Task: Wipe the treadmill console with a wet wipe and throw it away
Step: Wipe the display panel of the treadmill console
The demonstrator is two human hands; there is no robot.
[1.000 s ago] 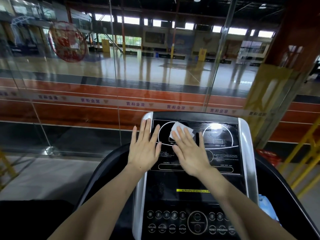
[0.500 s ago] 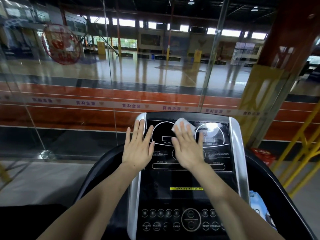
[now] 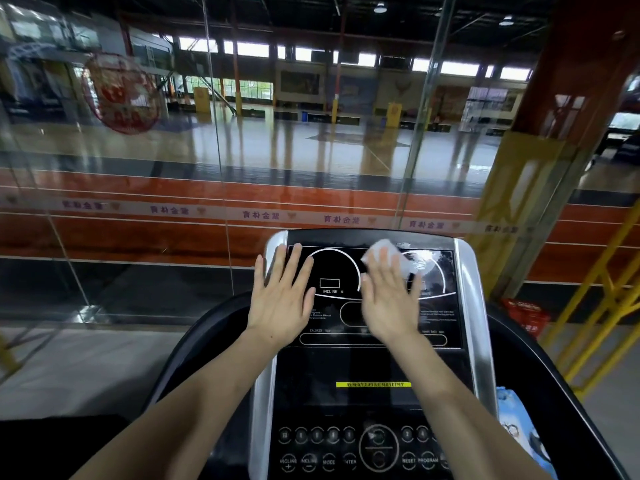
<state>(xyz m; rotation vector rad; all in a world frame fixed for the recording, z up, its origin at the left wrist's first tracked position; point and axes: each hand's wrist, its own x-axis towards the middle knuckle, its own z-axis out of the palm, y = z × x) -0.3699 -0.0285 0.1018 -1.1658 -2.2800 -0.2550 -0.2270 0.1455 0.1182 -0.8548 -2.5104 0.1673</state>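
Note:
The black treadmill console (image 3: 367, 362) with silver side rails fills the lower middle of the head view. My right hand (image 3: 389, 299) lies flat on its upper display, pressing a white wet wipe (image 3: 398, 256) that sticks out beyond the fingertips near the right dial. My left hand (image 3: 282, 296) rests flat with fingers spread on the console's upper left edge, holding nothing. A wet smear shines on the right dial beside the wipe.
A glass wall (image 3: 214, 168) stands right behind the console, with a sports hall beyond. A blue wipe packet (image 3: 519, 434) sits in the right side tray. A red basket (image 3: 524, 311) and yellow railings (image 3: 602, 289) stand to the right.
My right hand has slid the wipe up and to the right, from the middle of the display toward the right dial. My left hand has stayed at the console's left edge.

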